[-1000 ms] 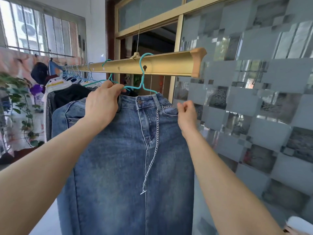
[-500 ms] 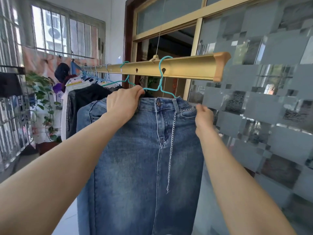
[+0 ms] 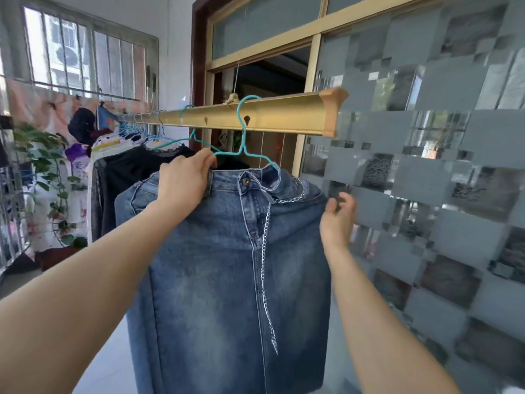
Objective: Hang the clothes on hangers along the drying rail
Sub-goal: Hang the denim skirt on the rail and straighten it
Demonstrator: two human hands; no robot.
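denim skirt [image 3: 227,280] on hanger [image 3: 243,150] near rail [image 3: 284,115] end; left hand [image 3: 181,180] tight round hanger, right hand [image 3: 338,217] loose

Bright window [image 3: 85,52] daylight, wide-angle edge distortion

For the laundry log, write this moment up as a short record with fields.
garment: denim skirt on teal hanger, silver chain dangling down its front
hook: over the gold drying rail, near its capped end
left hand: grips the hanger's left arm at the waistband
right hand: fingers relaxed, at the skirt's right edge; contact unclear
further along rail: black top and other hung clothes
status: skirt hung; left hand not yet released
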